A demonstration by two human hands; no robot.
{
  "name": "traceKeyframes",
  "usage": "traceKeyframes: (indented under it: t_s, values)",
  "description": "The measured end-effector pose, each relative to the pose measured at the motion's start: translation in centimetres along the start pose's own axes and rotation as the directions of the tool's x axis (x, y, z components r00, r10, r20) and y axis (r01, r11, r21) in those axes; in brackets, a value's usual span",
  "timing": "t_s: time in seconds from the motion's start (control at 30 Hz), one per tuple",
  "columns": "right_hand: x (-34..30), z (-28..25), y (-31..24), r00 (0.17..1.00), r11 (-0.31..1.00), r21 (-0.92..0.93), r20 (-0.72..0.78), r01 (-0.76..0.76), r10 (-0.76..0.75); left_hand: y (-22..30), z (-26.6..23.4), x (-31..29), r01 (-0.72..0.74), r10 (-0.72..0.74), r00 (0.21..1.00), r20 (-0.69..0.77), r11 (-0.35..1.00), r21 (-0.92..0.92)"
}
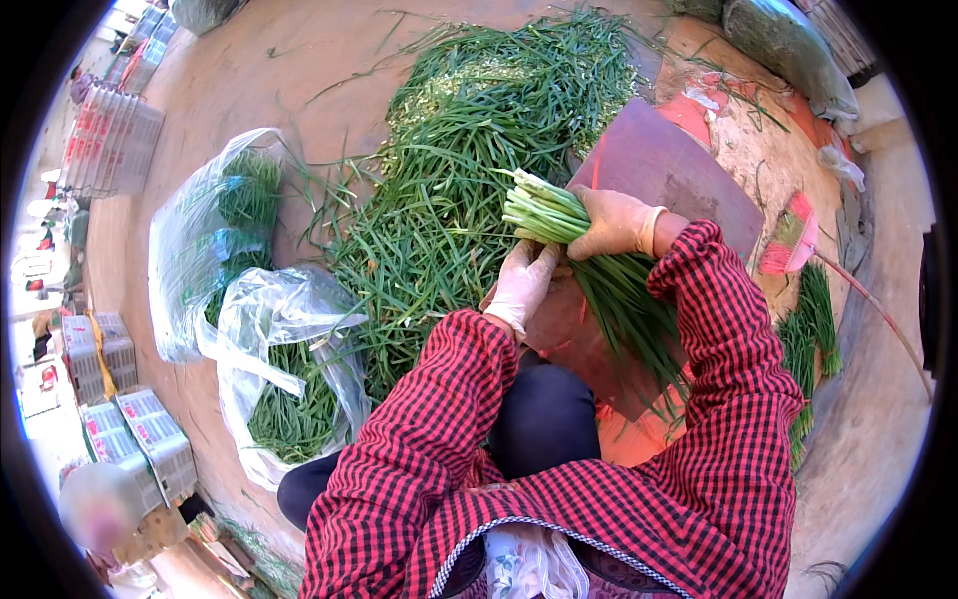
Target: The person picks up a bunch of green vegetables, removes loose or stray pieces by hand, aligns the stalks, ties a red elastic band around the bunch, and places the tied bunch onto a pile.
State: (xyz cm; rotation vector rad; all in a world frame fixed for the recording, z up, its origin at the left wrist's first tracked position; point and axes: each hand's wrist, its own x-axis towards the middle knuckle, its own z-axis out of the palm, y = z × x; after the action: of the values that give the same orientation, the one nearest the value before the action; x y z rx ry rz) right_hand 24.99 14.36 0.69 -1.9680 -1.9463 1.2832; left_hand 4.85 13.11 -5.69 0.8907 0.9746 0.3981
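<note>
A bunch of garlic chives (544, 208), pale stem ends to the upper left, slants across in front of me. My right hand (614, 222), in a thin whitish glove, wraps round it just behind those ends. The long green leaves (629, 299) hang down towards my right forearm. My left hand (524, 285), gloved alike, has its fingers closed against the underside of the stems; part of its grip is hidden beneath the bunch. Below the hands lies a dark reddish board (674, 165), with more of it showing beside my knee.
A wide heap of loose chive leaves (449, 210) covers the ground ahead. To the left stand clear plastic bags (180, 260) holding greens. At right are tied chive bunches (820, 319) and a pink broom (793, 238). Stacked crates (110, 140) line the far left; filled sacks (783, 50) lie back right.
</note>
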Motion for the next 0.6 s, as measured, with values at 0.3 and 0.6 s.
traceKeyframes:
  t_s: [0.3,0.6]
  values:
    - [0.8,0.9,1.7,0.92,0.949,0.274,-0.389,0.156,-0.04,-2.5,-0.2,-1.3,-0.295,0.294,0.955,0.039,0.955,0.039]
    - [2.4,-0.5,4.4,0.8,0.923,0.136,-0.465,-0.359,0.379,-0.2,0.5,-5.4,-0.342,0.261,0.921,0.289,0.185,0.921]
